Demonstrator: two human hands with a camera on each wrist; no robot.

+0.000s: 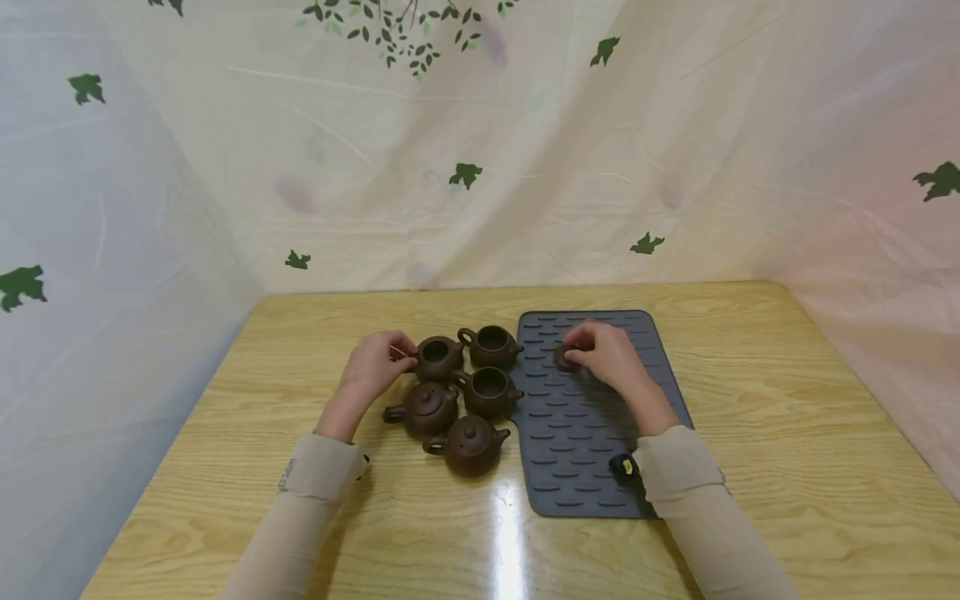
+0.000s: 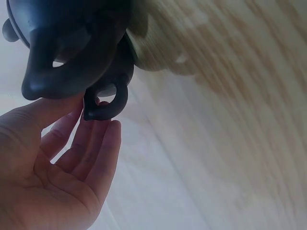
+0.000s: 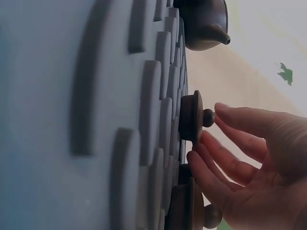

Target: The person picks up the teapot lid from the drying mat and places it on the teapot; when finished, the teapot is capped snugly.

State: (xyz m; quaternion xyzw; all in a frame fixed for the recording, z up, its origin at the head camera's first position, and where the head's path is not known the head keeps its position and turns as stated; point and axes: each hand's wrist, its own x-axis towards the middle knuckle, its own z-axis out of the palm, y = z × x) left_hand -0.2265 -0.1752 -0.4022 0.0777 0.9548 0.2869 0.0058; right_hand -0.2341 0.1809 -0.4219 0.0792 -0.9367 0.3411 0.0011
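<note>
On the left, a group of dark brown clay teapots stands close together. My left hand [image 1: 373, 364] is at the handle of the open back-left teapot [image 1: 441, 367]; its thumb and fingers [image 2: 115, 139] close around that handle [image 2: 117, 103], partly hidden behind the nearer pot's handle. My right hand [image 1: 606, 357] is over the grey mat [image 1: 555, 450], thumb and fingertips at the knob and rim of a small round teapot lid [image 3: 194, 115]. The lid sits knob up on the mat. Another lid [image 3: 187, 206] lies beside it, hidden by my hand in the head view.
Two more open teapots, one at the back [image 1: 492, 354] and one in the middle [image 1: 489, 400], border the mat. Two lidded teapots, one at left [image 1: 427, 412] and one in front [image 1: 471, 454], stand nearer me. A leaf-patterned cloth [image 1: 525, 208] hangs behind the wooden table [image 1: 247, 467].
</note>
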